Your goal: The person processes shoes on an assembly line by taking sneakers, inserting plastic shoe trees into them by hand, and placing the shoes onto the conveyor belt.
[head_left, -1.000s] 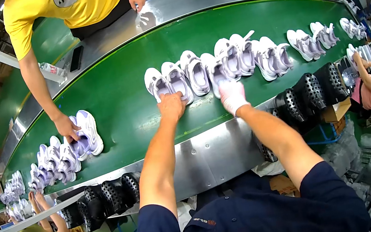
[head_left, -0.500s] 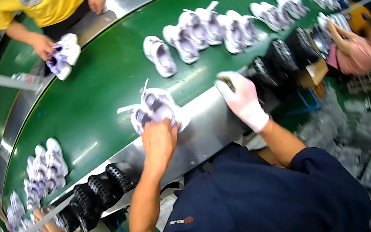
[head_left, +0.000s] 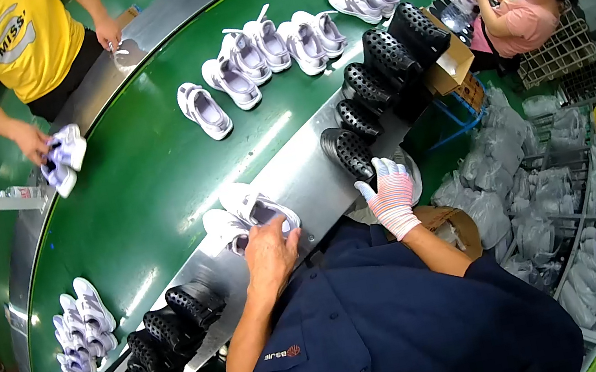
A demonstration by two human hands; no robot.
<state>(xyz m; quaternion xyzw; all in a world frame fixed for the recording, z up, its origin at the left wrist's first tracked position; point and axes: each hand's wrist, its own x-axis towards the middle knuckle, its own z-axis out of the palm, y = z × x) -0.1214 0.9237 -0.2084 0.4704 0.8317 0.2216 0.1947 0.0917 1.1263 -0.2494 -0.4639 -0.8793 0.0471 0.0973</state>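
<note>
My bare left hand point(head_left: 271, 258) has its fingers hooked into the opening of a white-and-lilac sneaker point(head_left: 243, 202). Its mate point(head_left: 224, 228) sits against it, and both rest at the conveyor's near metal edge. My right hand point(head_left: 394, 199), in a striped knit glove, has thumb and fingers around the near end of a black perforated shoe-shaped form point(head_left: 346, 152). That form lies on the metal ledge, nearest in a row of similar black forms point(head_left: 366, 86).
Sneakers point(head_left: 240, 81) stand in a row on the green conveyor point(head_left: 134, 207); more are at lower left. Black forms point(head_left: 191, 304) sit left on the ledge point(head_left: 312, 175). A co-worker in yellow point(head_left: 22, 47) holds sneakers opposite; another in pink point(head_left: 520, 19) works right. Plastic-wrapped bundles point(head_left: 488, 176) fill racks.
My left hand has brought the sneakers from the green belt to the metal edge. My right hand has moved down to a black form. The view has shifted right.
</note>
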